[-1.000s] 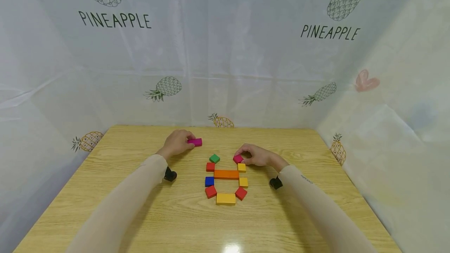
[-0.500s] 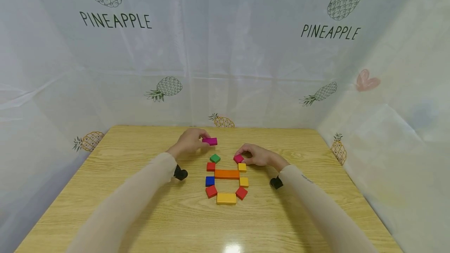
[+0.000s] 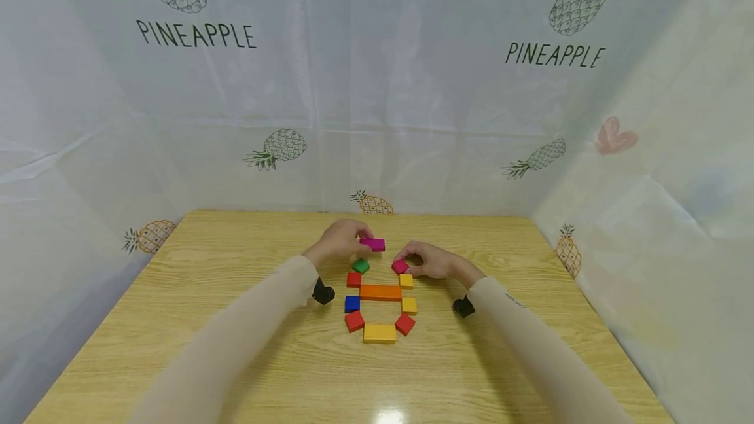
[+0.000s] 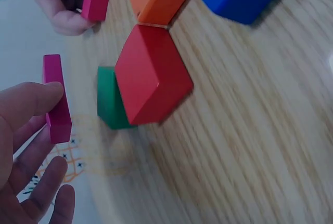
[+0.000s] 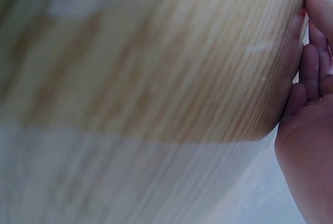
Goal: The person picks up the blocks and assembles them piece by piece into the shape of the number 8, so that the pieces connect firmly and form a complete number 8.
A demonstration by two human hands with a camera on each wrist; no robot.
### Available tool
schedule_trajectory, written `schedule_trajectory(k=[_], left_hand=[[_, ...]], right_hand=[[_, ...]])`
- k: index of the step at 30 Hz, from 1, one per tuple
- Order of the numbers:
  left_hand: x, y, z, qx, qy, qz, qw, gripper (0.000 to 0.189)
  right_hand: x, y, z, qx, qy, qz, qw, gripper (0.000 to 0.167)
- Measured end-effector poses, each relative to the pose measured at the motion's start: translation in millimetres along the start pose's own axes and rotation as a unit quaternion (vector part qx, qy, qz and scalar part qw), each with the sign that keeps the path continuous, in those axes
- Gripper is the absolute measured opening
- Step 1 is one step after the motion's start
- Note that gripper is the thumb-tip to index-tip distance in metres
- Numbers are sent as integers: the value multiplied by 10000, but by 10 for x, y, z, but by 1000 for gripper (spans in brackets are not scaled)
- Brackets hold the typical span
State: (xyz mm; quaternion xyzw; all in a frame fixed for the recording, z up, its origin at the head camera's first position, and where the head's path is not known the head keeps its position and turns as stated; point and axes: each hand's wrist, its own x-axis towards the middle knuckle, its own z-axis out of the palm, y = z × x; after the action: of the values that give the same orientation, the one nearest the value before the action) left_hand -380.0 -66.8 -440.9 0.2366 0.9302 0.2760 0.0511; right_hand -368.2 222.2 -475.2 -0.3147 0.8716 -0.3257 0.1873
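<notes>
My left hand [image 3: 343, 239] pinches a long magenta block [image 3: 374, 245] between thumb and fingers, at the far end of a ring of coloured blocks. In the left wrist view that magenta block [image 4: 56, 99] hangs apart from the green block [image 4: 110, 99] and the red block [image 4: 154, 76]. My right hand [image 3: 432, 260] holds a small pinkish-red block [image 3: 400, 267] at the ring's far right corner, beside a yellow block [image 3: 406, 281]. Only part of the right hand [image 5: 312, 89] shows in the right wrist view, its held block mostly hidden.
An orange bar [image 3: 380, 292] crosses the ring. A blue block [image 3: 352, 304], another yellow block [image 3: 409, 306], two red corner blocks [image 3: 355, 322] and a long yellow block [image 3: 379, 334] form the near part. The wooden table [image 3: 259, 371] meets a pineapple-printed sheet [image 3: 400, 169] behind.
My left hand has carried the long magenta block to the right, past the green block and closer to the right hand. The right hand and its block stay in place.
</notes>
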Motion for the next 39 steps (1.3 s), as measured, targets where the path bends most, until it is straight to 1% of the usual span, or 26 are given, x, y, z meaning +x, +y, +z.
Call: schedule_trajectory(k=[2, 5, 10, 18, 23, 32, 39], left_hand=[[4, 22, 28, -53, -26, -25, 10000, 23], [14, 56, 59, -8, -44, 51, 10000, 23], [16, 103, 106, 195, -103, 81, 9997, 23], [8, 110, 162, 307, -257, 70, 9992, 22], [4, 135, 178, 213, -335, 74, 9992, 21], [-4, 168, 217, 45, -457, -65, 9989, 20], [8, 170, 219, -118, -557, -127, 9983, 19]], right_hand=[[0, 4, 1, 4, -11, 16, 10000, 28], [3, 13, 5, -55, -27, 14, 10000, 28], [12, 23, 11, -45, -45, 24, 10000, 28], [9, 0, 14, -5, -52, 23, 10000, 28], [1, -13, 7, -2, -31, 14, 10000, 27], [-18, -18, 12, 91, -17, -60, 9999, 27], [-9, 1, 0, 24, -30, 5, 10000, 29]])
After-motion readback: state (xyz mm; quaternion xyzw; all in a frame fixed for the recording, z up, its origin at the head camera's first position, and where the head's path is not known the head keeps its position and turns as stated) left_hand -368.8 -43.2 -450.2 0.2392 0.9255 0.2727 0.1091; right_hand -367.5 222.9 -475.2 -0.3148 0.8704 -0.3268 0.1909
